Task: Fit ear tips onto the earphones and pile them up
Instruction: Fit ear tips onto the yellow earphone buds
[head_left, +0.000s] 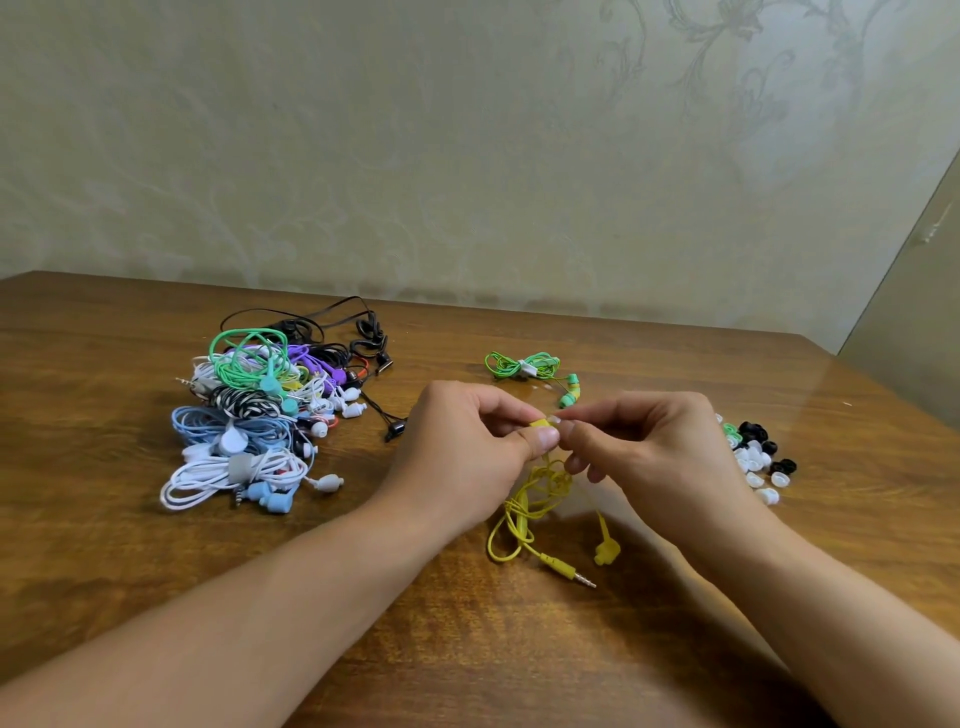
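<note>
Your left hand (467, 441) pinches a yellow earbud (542, 422); your right hand (644, 441) pinches at its tip. Its yellow cable (524, 514) hangs to the desk (519, 649). Earphone pile (260, 410) at left, ear tips (758, 457) at right, green earphones (530, 366) behind your hands.

tangled multicoloured earphone pile (260, 410) toward wooden desk (130, 545) left edge | small silicone ear tips (758, 457) near right edge | bundled green earphones (524, 365) between, toward back edge
</note>
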